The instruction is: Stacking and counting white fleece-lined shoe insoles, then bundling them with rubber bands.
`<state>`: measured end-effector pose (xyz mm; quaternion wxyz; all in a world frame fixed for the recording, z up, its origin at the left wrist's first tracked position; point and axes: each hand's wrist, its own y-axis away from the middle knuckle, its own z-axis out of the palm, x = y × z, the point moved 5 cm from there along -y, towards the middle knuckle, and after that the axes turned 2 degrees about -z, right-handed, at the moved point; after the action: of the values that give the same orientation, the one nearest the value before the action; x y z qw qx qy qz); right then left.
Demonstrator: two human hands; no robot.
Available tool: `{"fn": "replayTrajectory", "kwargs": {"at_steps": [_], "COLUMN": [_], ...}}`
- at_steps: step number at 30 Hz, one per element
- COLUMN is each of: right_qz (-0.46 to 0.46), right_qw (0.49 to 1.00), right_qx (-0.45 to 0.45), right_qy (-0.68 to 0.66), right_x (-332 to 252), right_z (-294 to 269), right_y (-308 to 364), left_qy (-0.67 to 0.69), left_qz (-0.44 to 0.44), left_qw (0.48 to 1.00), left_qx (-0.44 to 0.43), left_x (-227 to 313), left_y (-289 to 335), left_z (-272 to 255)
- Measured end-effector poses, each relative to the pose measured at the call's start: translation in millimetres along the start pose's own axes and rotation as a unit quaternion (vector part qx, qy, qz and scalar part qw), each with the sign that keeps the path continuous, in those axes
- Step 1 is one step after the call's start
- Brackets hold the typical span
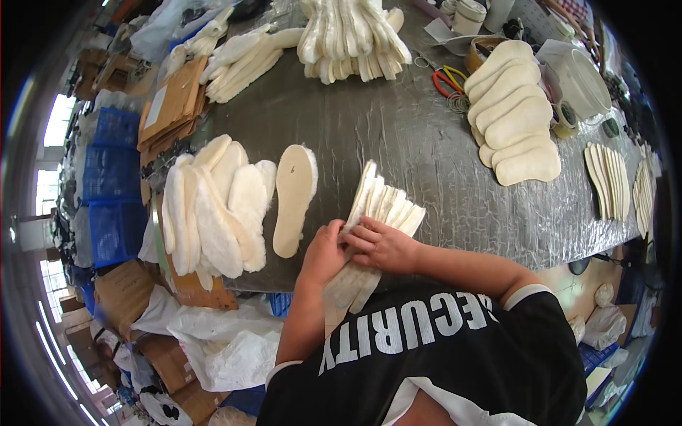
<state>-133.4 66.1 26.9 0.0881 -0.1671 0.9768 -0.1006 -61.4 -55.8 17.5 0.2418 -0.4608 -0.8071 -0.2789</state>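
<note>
Left hand point(327, 250) and right hand point(387, 246) together on one bundle of pale insoles point(387, 202), left wrapped against its left flank, right laid over from the other side with fingers bent across the middle. Looks clamped between the two, though cannot tell how hard, nor make out any meeting of fingertips underneath. Sits at the near side of the grey table point(273, 117), close in front of the black shirt point(455, 358), between a lone insole point(295, 206) to the left and a fanned-out stack point(518, 121) farther off to the right.

Seems to be a sorting or tidying step, perhaps evening up or leafing through the layers; cannot tell which. Next, probably calls for a steady hold with one hand and loosened fingers on the other, so as to part or align layers without losing the bundle.

Points away from the body at the spread far end, leaning somewhat to the right; runs from there, along the long axis, down and leftward to the shirt. Shows mostly layer edges at the far end, so cannot tell toe from heel. Beside it, lone insole lying flat, long axis also away from the body, just beside a fluffy pile point(217, 206).
</note>
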Motion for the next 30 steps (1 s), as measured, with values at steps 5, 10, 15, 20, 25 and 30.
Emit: {"fn": "replayTrajectory", "kwargs": {"at_steps": [5, 10, 15, 20, 25, 30], "right_qz": [0.026, 0.028, 0.047, 0.029, 0.001, 0.0], "right_qw": [0.999, 0.998, 0.997, 0.999, 0.999, 0.999], "right_qx": [-0.031, -0.056, -0.054, -0.038, -0.036, -0.036], "right_qy": [0.001, 0.019, -0.014, 0.004, 0.02, 0.006], "right_x": [-2, -1, 3, 6, 9, 9], "right_z": [-5, -4, -3, -6, 3, 5], "right_y": [7, 6, 8, 2, -6, -5], "left_qy": [0.021, 0.042, -0.005, 0.044, 0.026, -0.079], "left_qz": [-0.008, -0.008, -0.055, -0.019, -0.087, -0.245], "left_qw": [0.997, 0.993, 0.994, 0.992, 0.991, 0.946], "left_qx": [-0.073, -0.108, -0.095, -0.12, 0.1, 0.198], "left_x": [-13, 0, -11, -2, -94, -125], "left_y": [8, 14, 19, 20, -10, -21], "left_z": [-6, -5, -7, -3, -28, -53]}}
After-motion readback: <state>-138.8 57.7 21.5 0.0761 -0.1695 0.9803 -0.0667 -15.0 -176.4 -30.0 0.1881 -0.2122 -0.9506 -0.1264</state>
